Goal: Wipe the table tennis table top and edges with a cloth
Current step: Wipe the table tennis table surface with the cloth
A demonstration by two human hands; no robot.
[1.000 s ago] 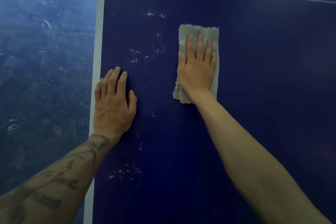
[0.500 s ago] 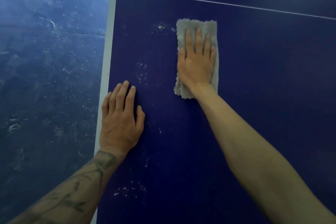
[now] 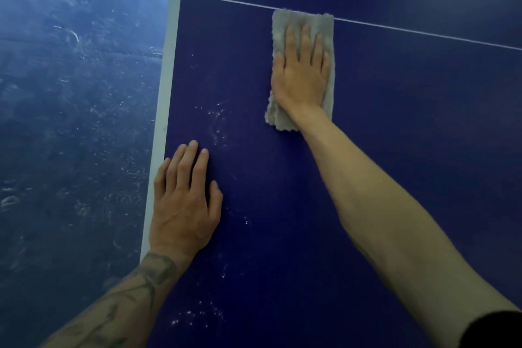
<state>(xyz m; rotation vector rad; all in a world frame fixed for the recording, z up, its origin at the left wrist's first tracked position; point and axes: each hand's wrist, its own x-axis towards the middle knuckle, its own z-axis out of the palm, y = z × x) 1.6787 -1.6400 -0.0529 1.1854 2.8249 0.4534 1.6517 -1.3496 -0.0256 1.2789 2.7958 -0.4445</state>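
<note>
Right hand (image 3: 300, 70) flat on the grey cloth (image 3: 302, 70), fingers straight and together, pressing it to the dark blue table top (image 3: 395, 135) in the upper middle of the frame. The cloth's far edge touches the thin white line (image 3: 423, 32) crossing the top. Left hand (image 3: 183, 206) lies open, palm down, lower left of centre, just beside the white side edge (image 3: 162, 121). White specks (image 3: 217, 127) dot the surface between the hands. Scuffed blue floor (image 3: 70, 121) fills the left.
</note>
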